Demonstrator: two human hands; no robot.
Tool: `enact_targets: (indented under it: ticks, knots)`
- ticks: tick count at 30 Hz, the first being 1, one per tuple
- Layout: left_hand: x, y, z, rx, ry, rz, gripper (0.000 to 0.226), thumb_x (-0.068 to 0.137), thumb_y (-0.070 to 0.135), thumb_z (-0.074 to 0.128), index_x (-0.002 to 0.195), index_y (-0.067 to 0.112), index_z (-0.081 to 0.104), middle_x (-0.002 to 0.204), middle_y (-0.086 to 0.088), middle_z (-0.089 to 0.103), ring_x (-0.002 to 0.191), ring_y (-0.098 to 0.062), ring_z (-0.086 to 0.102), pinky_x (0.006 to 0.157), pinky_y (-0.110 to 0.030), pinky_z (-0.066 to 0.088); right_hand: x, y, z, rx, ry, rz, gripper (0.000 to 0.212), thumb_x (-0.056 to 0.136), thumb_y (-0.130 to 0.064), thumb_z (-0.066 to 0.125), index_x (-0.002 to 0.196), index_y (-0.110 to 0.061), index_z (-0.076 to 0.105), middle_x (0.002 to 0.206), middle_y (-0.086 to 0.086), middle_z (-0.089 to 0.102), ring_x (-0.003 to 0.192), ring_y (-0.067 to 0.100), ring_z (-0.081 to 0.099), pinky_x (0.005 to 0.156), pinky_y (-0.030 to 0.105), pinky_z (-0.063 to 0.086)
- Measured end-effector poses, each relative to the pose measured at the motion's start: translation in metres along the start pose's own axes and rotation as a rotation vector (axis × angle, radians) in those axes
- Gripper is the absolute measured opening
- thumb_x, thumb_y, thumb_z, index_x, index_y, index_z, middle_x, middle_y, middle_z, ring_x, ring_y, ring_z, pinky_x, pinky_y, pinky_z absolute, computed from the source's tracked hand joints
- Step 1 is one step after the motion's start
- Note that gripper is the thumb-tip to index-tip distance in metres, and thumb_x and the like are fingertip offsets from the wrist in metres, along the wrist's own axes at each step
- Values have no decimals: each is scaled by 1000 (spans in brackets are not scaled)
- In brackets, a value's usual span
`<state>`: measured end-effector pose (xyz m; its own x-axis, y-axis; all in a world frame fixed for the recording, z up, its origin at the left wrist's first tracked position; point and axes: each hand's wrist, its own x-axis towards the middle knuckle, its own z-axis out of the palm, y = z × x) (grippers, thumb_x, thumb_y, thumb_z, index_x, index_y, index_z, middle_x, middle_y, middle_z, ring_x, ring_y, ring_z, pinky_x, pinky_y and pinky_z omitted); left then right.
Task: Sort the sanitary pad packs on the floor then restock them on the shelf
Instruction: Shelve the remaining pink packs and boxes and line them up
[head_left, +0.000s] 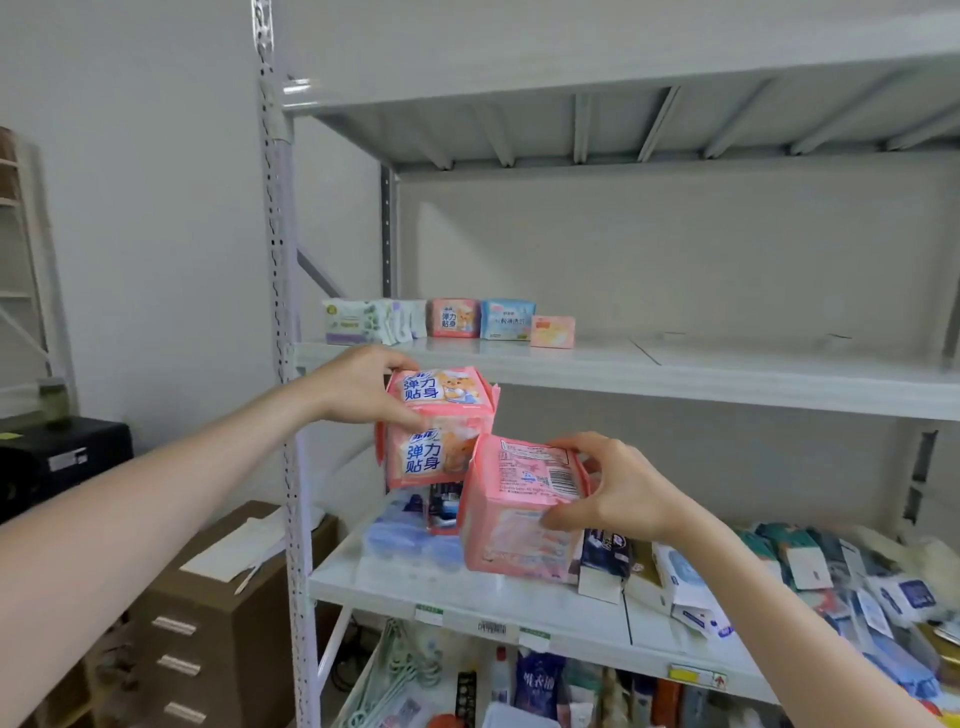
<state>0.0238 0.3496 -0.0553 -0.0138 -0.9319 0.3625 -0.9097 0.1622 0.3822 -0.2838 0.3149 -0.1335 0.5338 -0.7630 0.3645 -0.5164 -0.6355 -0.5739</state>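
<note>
Left hand (358, 387) gripping two stacked pink pad packs (441, 426) by their left side, right hand (621, 486) pinching another pink pack (522, 512) barcode-up, all held before the shelf (675, 371), where more packs (452, 321) stand in a row.

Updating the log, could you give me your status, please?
Left hand grips two stacked pink packs. Right hand grips more pink packs. Shelf path unobstructed.

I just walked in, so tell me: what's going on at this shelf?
A person is restocking sanitary pads. The left hand grips a stack of two pink packs, and the right hand holds another pink pack showing its barcode, both in front of the metal shelf. A row of packs already stands on the board above.
</note>
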Motion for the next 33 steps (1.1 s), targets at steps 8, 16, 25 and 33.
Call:
enact_targets:
  ticks: [8, 16, 25, 33]
  knots:
    - [74, -7, -49, -94, -21, -3, 59, 57, 35, 91, 110, 29, 66, 96, 18, 70, 90, 2, 66, 84, -21, 52, 72, -12, -29, 39, 32, -21, 82, 47, -49, 83, 122, -31, 55, 101, -13, 68, 87, 0, 65, 75, 20, 54]
    - [163, -26, -76, -131, -16, 34, 56, 57, 41, 89, 107, 29, 68, 98, 15, 70, 85, 2, 67, 68, -14, 49, 160, -6, -55, 60, 112, -64, 78, 48, -40, 83, 120, -20, 61, 98, -8, 71, 79, 3, 65, 67, 16, 49]
    - [262, -81, -95, -147, 16, 92, 53, 62, 41, 87, 109, 23, 71, 97, 10, 72, 93, -4, 66, 81, -21, 51, 264, -6, -57, 133, 152, -57, 56, 52, -30, 83, 105, -22, 66, 93, 5, 74, 82, 20, 70, 64, 30, 57]
    - [360, -134, -93, -159, -67, 154, 48, 68, 35, 84, 111, 16, 72, 102, 2, 74, 99, -12, 67, 81, -25, 50, 353, 8, -38, 77, 227, -26, 41, 67, -18, 85, 104, -21, 68, 95, 4, 73, 89, 26, 69, 79, 45, 58]
